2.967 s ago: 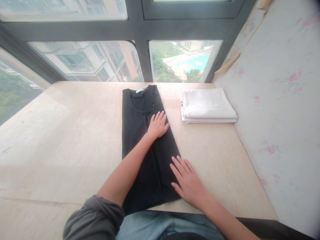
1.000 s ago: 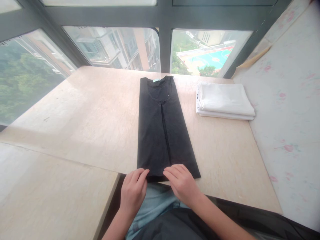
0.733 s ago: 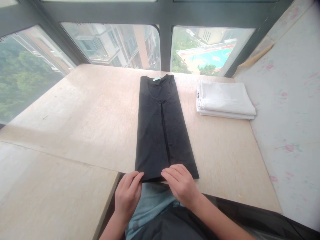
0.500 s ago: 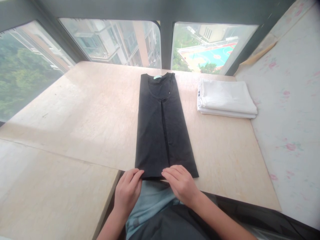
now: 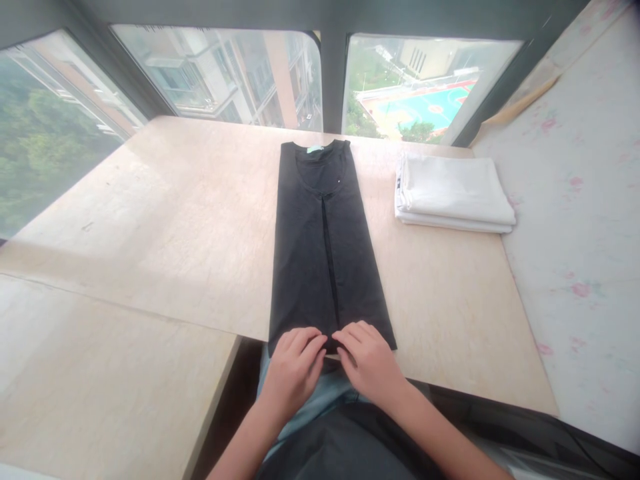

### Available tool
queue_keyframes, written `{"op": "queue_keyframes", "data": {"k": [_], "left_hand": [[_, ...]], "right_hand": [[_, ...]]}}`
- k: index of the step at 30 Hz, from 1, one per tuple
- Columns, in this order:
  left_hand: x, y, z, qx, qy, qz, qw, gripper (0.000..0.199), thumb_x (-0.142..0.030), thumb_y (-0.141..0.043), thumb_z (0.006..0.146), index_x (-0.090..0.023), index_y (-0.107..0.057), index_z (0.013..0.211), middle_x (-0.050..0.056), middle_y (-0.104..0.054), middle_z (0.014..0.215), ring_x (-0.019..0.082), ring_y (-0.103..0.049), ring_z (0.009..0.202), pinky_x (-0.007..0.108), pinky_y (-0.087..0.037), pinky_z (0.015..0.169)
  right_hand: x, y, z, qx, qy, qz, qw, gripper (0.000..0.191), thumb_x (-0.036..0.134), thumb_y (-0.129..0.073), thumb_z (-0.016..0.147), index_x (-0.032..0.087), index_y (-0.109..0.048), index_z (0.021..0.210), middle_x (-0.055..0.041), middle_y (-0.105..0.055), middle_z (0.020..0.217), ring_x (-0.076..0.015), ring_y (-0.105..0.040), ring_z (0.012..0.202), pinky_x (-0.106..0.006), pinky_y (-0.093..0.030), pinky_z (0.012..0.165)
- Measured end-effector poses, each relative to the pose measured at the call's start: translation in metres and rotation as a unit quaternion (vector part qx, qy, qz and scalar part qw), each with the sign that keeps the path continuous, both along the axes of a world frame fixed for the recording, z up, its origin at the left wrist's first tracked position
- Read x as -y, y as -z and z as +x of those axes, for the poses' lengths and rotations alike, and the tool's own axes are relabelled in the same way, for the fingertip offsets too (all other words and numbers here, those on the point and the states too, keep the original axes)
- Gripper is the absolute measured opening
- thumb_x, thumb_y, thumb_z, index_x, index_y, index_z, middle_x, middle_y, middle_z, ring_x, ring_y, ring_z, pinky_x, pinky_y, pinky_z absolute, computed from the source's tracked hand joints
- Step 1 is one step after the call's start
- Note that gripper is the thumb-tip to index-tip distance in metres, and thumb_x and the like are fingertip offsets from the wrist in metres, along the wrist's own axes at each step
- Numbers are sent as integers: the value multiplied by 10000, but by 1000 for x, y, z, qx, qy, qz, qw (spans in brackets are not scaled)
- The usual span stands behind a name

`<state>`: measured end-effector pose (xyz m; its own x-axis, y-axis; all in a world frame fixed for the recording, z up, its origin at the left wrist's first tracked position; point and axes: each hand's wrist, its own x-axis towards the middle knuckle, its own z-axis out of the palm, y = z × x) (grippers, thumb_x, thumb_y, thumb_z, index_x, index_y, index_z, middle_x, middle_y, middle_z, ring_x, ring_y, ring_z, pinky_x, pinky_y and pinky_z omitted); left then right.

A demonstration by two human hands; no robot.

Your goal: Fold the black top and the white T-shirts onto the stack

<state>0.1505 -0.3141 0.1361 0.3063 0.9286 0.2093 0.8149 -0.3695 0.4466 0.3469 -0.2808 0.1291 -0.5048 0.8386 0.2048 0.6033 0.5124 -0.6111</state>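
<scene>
Pose | L hand (image 5: 295, 367), R hand (image 5: 371, 363) | fingers curled @ blk shirt (image 5: 303, 260) hem

The black shirt (image 5: 303, 250) lies flat on the table (image 5: 190, 220), its sides folded inward with a narrow gap between them. Its round neckline, with a pale label (image 5: 315, 149), points to 12 o'clock; the hem, at 6 o'clock, reaches the near edge.

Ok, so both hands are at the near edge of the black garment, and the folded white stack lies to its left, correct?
Not the side: the head view shows the folded white stack to the right of the black garment. The rest stands.
</scene>
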Motion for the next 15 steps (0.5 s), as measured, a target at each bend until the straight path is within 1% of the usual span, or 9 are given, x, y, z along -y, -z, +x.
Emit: {"op": "queue_keyframes", "data": {"k": [3,5,8,12,15], "left_hand": [[-2,3,13,1,-3,-16,1000,220,-151,-527,927,-190,-636,1114,92,-664,1072,220,-602,958,383,-496,824],[-3,3,16,5,-10,-20,1000,188,-152,-534,922,-190,-647,1068,85,-666,1052,215,-603,951,377,-497,815],[-3,2,14,18,-20,-15,1000,173,-168,-552,920,-199,-652,1057,79,-669,1050,206,-609,953,372,-501,831],[-2,4,9,12,-32,-1,999,212,-184,-576,916,-197,-631,1120,87,-671,1075,223,-612,974,386,-505,851],[-4,6,10,11,-45,4,999,188,-161,-571,915,-193,-638,1087,77,-680,1045,221,-613,950,382,-507,835]], "right_hand": [[0,-3,-7,70,3,7,998,148,142,-559,902,192,-658,999,-67,-619,882,-214,-532,837,-375,-458,746],[-1,-2,-9,79,11,13,997,109,145,-561,901,195,-653,932,-60,-604,854,-213,-522,826,-371,-448,733],[-2,-1,-10,37,25,9,999,121,135,-561,906,203,-653,867,-44,-597,819,-194,-527,816,-346,-457,740],[-2,-2,-13,-53,47,6,997,159,122,-546,921,201,-675,871,-41,-617,818,-169,-541,801,-313,-480,734],[-2,-5,-17,-104,44,5,994,168,129,-536,934,198,-674,866,-40,-628,814,-158,-547,784,-303,-496,728]]}}
